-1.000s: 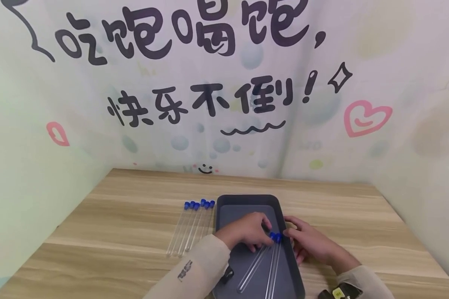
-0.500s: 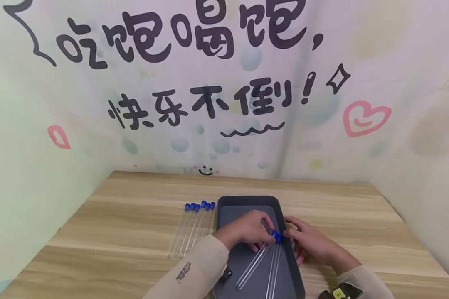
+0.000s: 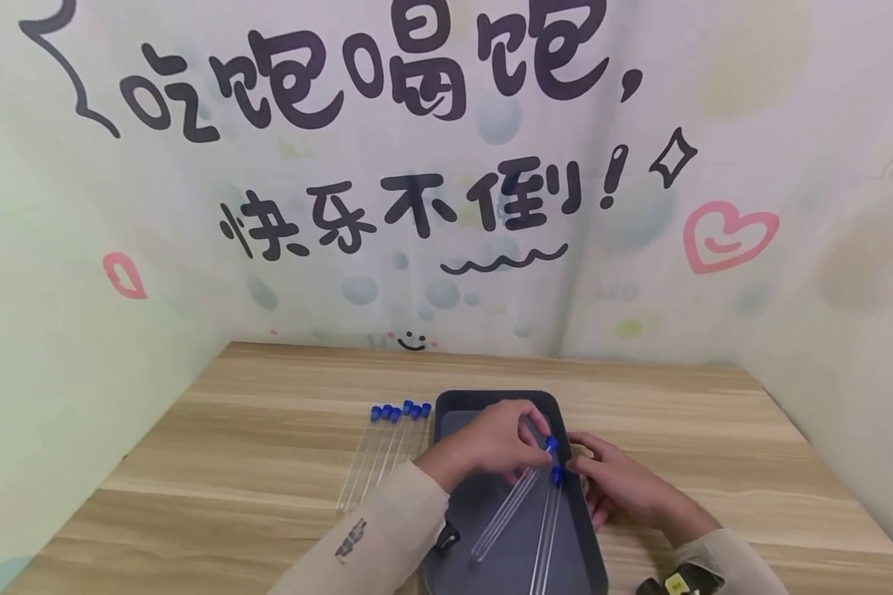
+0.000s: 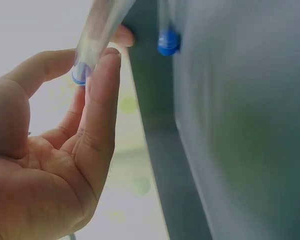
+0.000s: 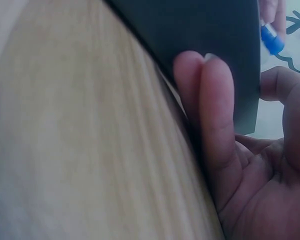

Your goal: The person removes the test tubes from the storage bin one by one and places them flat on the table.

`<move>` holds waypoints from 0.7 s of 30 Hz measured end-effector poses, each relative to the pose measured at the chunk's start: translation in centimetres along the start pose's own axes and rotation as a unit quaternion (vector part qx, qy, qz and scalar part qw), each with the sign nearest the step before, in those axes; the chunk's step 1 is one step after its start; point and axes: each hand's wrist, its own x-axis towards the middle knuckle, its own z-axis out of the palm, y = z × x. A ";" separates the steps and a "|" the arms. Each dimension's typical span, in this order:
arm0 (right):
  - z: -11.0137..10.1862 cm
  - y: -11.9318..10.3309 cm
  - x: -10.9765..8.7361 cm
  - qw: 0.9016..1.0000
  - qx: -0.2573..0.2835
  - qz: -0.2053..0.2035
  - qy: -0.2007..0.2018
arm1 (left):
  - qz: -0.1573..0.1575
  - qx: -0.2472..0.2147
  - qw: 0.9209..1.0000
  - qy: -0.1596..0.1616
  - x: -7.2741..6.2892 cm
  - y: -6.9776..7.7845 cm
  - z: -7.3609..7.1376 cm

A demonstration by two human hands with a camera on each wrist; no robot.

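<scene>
My left hand [image 3: 500, 440] pinches a clear test tube [image 3: 508, 514] just below its blue cap [image 3: 551, 444], above the grey tray [image 3: 491, 399]. The tube slants, its round end low over the tray floor. A second capped test tube [image 3: 546, 533] lies along the tray's right side. In the left wrist view, thumb and fingers close on the held tube [image 4: 97, 42]. My right hand [image 3: 625, 483] grips the tray's right side. In the right wrist view, its fingers press the outer wall [image 5: 215, 30] and the thumb [image 5: 280, 85] is at the rim.
Several blue-capped test tubes [image 3: 375, 463] lie side by side on the wooden table [image 3: 268, 430], left of the tray. A printed cloth wall [image 3: 342, 273] rises behind the table. My left sleeve [image 3: 372, 529] crosses the tray's left edge.
My left hand has risen slightly, lifting the pinched tube's capped end up and away from the other tube's cap. My right hand stays at the tray's side.
</scene>
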 end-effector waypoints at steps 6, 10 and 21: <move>0.0 -0.2 -0.1 1.000 -0.001 0.006 0.002 | 0.019 0.003 1.000 0.017 -1.0 1.3 -1.1; 0.0 -0.1 -0.1 1.000 -0.007 0.006 0.007 | 0.026 0.002 0.999 0.031 -1.4 1.7 -2.1; 0.0 0.2 0.1 1.000 0.002 -0.004 0.007 | 0.023 0.007 0.996 0.088 -3.0 1.3 -6.4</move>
